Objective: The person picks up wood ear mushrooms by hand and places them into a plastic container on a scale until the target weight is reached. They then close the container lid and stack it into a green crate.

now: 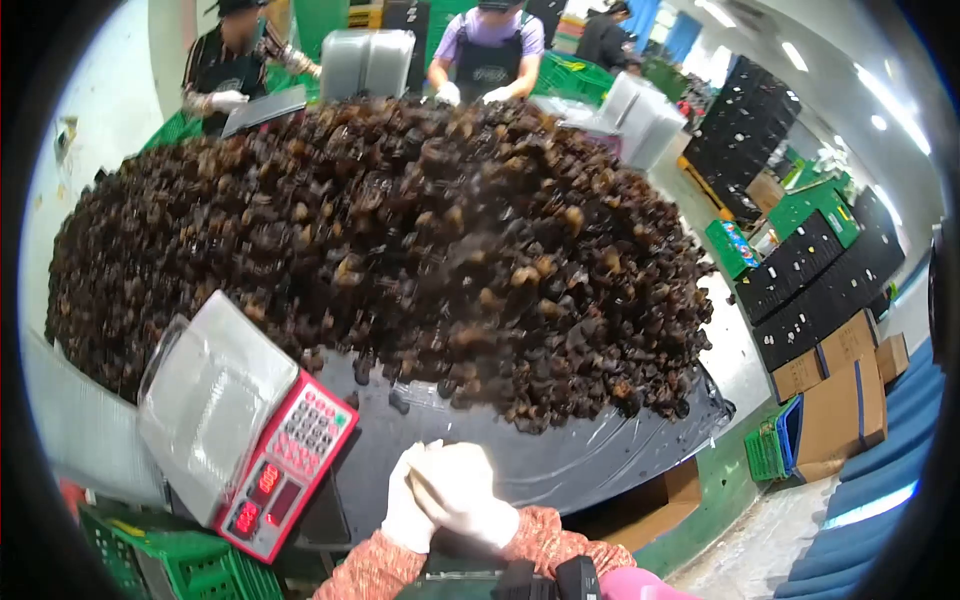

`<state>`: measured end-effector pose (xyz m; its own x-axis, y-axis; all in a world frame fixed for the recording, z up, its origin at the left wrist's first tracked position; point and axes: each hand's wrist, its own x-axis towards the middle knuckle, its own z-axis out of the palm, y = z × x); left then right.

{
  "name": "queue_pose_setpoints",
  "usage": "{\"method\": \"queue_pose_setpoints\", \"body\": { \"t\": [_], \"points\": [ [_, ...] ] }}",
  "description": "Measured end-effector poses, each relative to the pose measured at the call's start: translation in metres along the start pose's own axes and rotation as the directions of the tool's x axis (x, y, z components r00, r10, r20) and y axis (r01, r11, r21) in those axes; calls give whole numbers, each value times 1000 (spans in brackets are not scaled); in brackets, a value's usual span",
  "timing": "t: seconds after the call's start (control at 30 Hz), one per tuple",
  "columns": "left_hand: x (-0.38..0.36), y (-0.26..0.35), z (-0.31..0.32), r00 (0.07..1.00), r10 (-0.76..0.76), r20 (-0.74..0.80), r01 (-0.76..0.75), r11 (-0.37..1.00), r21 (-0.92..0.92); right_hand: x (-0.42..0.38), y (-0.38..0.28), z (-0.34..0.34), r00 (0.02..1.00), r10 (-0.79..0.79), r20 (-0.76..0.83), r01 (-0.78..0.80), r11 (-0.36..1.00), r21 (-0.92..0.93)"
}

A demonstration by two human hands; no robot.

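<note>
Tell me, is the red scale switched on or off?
On: the red scale shows lit red digits on its front displays, though they are too small to read.

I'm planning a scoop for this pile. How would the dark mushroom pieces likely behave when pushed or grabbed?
The mushroom pile is made of loose, curled pieces, so a push would probably make them slide and tumble; strays already lie on the black sheet. They look thin and glossy, so likely light, perhaps slippery. Both gloved hands are clasped together, touching nothing else.

I wear thin white gloves on my left hand (408, 505) and right hand (470, 492). My sleeves (560, 540) are orange-pink with a small speckled print, gathered snug at both wrists.
</note>
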<state>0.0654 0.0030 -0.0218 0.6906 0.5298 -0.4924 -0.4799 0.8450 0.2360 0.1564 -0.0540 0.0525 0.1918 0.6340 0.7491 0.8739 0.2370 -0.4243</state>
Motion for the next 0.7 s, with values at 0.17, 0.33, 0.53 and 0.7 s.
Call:
{"method": "queue_pose_setpoints", "body": {
  "t": [0.17,0.33,0.53,0.7],
  "points": [
    [-28,16,30,1000,21,6,-22,997,71,30,-10,-24,999,22,45,-21,1000,-20],
    [-48,66,59,963,-40,268,171,857,-487,0,7,-32,968,235,-89,-239,970,-35],
    [-104,199,86,794,575,197,-542,817,-197,4,14,-40,981,179,-72,-186,977,-104],
    [-116,252,68,395,892,218,-536,31,844,-28,42,-59,941,323,-98,-334,934,-130]
  ]
}}
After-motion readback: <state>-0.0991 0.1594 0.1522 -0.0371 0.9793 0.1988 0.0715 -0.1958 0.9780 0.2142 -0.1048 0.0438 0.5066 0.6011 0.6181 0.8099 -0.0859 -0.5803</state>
